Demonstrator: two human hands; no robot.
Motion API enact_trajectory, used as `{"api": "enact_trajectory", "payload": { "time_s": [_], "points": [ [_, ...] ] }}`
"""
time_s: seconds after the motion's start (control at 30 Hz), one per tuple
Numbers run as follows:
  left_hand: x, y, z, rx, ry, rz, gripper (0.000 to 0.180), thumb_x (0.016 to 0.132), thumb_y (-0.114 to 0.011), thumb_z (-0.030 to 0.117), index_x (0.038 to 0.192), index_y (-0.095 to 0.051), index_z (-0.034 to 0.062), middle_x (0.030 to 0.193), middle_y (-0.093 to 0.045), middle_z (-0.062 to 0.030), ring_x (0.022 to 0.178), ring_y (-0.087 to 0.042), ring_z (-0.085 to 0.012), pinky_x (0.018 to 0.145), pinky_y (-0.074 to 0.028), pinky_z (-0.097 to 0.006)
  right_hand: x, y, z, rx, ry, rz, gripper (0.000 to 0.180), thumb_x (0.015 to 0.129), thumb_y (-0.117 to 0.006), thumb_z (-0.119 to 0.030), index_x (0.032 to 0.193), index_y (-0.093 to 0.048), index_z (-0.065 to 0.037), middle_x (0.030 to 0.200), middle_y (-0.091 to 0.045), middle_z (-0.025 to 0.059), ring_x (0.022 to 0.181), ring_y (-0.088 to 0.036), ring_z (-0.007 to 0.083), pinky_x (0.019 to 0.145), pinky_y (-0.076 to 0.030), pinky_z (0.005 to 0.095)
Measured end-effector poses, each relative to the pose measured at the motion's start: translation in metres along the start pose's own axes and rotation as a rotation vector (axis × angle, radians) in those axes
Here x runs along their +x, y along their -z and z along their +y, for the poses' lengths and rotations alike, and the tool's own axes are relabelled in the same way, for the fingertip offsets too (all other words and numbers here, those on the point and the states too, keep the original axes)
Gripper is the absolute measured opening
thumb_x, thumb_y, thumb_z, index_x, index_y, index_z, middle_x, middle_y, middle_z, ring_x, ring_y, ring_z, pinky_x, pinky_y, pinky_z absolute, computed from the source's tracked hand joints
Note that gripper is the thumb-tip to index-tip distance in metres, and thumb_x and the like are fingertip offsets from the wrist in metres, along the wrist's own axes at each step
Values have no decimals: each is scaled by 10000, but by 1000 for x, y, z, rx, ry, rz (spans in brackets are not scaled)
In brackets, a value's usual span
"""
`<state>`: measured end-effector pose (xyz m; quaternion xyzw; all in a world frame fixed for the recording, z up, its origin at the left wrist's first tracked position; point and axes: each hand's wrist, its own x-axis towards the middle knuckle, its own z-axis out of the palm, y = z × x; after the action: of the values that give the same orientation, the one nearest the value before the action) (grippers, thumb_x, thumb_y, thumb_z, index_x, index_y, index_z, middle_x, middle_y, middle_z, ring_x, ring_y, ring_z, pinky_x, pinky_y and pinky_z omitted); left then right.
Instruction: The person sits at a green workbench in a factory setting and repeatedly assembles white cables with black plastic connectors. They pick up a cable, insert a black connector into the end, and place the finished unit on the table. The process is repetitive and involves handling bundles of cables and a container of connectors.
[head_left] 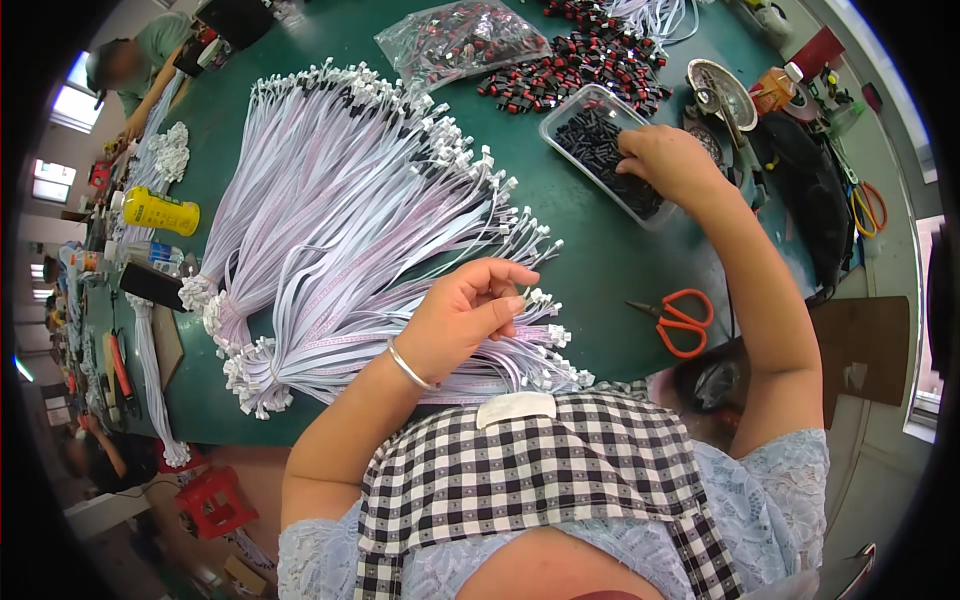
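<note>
My right hand [672,160] reaches over a clear plastic tub [648,222] of short black tube pieces [592,140]. Its fingers are drawn together at the pieces; what lies between the fingertips is hidden. My left hand [468,308], with a bangle at the wrist, is above the near ends of a wide fan of flat white cables [310,215]. Thumb and fingers curl inward there, and I cannot make out anything held. White connectors cap the cables, some with black pieces behind them, and the bundles are gathered at the left.
Orange-handled scissors [684,322] lie right of my left hand. Beyond the tub are a heap of red-and-black parts [575,75] and a clear bag [460,45] of similar ones. A yellow bottle [160,211] and black phone [150,286] stand left. Another person [150,55] works at far left.
</note>
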<state>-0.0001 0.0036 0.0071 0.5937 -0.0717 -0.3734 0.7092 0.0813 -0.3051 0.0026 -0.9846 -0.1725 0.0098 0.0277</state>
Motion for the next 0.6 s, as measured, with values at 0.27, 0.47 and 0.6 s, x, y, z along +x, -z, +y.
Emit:
{"api": "enact_trajectory", "payload": {
  "time_s": [0.27,0.47,0.6],
  "points": [
    [0,5,-15,-4,-200,3,316,826,-627,34,1119,-511,55,881,-542,-3,730,-498,-59,669,-438,-203,-32,25,-79,373,384,240,130,782,-632,-149,790,-534,-63,687,-551,120,687,-572,315,590,-444,419],
    [1,-3,-8,256,-186,113,136,819,-654,77,920,-568,46,782,-544,25,702,-475,-25,625,-415,-195,-51,7,-136,462,369,172,122,741,-650,-100,781,-544,-54,669,-549,99,646,-570,300,554,-440,397],
    [2,-1,-17,203,-281,151,108,820,-644,95,882,-573,43,770,-564,21,685,-495,-45,611,-422,-224,-53,8,-147,527,324,216,132,709,-682,-69,785,-577,-47,694,-580,95,644,-575,302,557,-448,389]
  ]
}}
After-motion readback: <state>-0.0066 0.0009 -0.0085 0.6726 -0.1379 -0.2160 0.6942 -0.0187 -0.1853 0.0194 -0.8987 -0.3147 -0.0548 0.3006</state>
